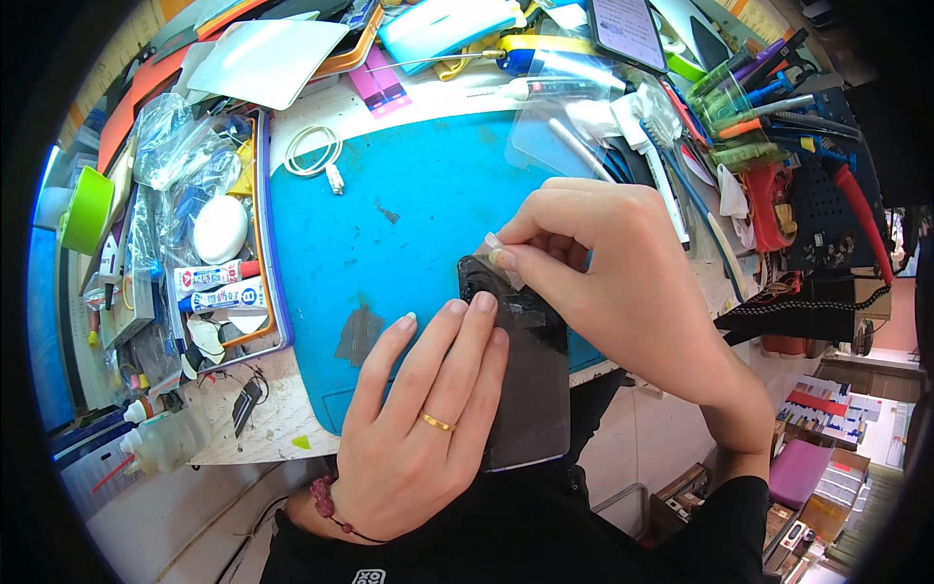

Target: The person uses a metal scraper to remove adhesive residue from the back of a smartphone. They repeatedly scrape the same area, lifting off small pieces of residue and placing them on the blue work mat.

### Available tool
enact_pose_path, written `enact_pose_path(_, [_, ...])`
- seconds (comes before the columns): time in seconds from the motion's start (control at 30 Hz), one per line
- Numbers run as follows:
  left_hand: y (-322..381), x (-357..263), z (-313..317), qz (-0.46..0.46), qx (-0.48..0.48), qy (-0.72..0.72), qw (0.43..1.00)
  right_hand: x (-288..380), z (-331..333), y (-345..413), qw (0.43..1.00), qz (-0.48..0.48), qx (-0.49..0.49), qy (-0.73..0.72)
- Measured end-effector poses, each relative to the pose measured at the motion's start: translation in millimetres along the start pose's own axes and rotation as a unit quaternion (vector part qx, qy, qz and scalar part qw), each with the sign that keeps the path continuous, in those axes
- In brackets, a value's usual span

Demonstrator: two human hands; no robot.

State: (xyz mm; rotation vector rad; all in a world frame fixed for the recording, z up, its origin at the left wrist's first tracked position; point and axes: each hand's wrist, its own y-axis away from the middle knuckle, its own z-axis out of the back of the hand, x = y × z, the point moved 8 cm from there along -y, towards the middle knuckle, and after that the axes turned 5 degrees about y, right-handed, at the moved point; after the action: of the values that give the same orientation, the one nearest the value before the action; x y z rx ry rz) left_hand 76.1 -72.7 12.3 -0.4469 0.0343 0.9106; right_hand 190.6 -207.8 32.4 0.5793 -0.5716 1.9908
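Note:
A dark, flat phone-sized panel (531,409), seemingly a phone or its screen, lies at the front edge of a blue work mat (438,175). My left hand (430,409) rests on the panel's left side, fingers extended and pressing near its upper end. At that upper end my right hand (620,270) pinches a small clear strip (505,266), perhaps tape or film, between thumb and forefinger. The strip meets the panel's top corner, where torn black bits show. Part of the panel is hidden under both hands.
On the mat lie a coiled white cable (314,151) and a dark film scrap (359,336). A cluttered tray (281,292) holding glue tubes (219,296) stands at left. Clear sheets (554,139), a toothbrush (675,160) and a lit phone (627,33) lie at back right.

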Motion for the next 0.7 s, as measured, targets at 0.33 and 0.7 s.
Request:
enact_pose_path(0.33, [-0.3,-1.0,0.1,0.010,0.006,0.006,1.000,1.6,1.6,4.4,1.000,0.005,0.003,0.011])
enact_pose_path(0.7, [-1.0,1.0,-0.7,0.001,0.003,0.015,1.000,2.0,-0.6,4.5,1.000,0.014,-0.028,0.001])
